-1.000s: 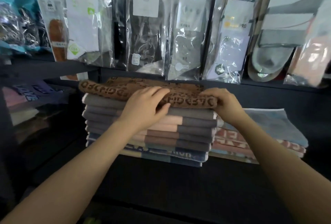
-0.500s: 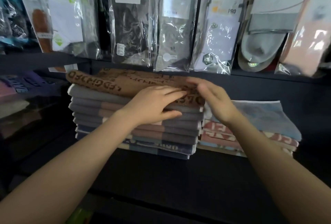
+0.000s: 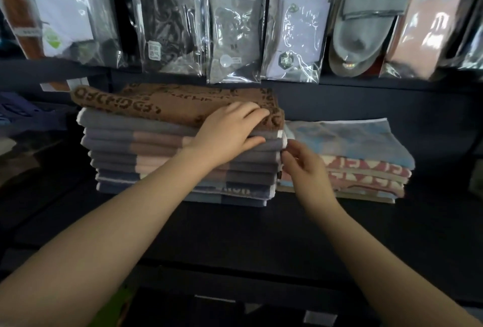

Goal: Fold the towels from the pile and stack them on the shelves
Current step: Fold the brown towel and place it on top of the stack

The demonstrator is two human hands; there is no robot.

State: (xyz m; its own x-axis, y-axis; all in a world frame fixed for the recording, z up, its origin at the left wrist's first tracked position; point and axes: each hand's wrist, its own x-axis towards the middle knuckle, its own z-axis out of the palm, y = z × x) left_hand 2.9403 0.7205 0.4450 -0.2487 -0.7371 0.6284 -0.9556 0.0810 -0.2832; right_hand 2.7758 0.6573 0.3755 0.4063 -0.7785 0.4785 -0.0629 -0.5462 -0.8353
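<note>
Head view: a folded brown patterned towel (image 3: 167, 103) tops the taller stack (image 3: 183, 159) on a dark shelf (image 3: 235, 232), its long axis running left to right. The left hand (image 3: 230, 135) lies flat on the towel's right end, fingers straight and close together, thumb against the stack's front edge. The right hand (image 3: 304, 163), fingers loosely curled and holding nothing, hovers just right of the stack, beside a lower stack (image 3: 366, 167). Bagged socks (image 3: 235, 20) hang above.
</note>
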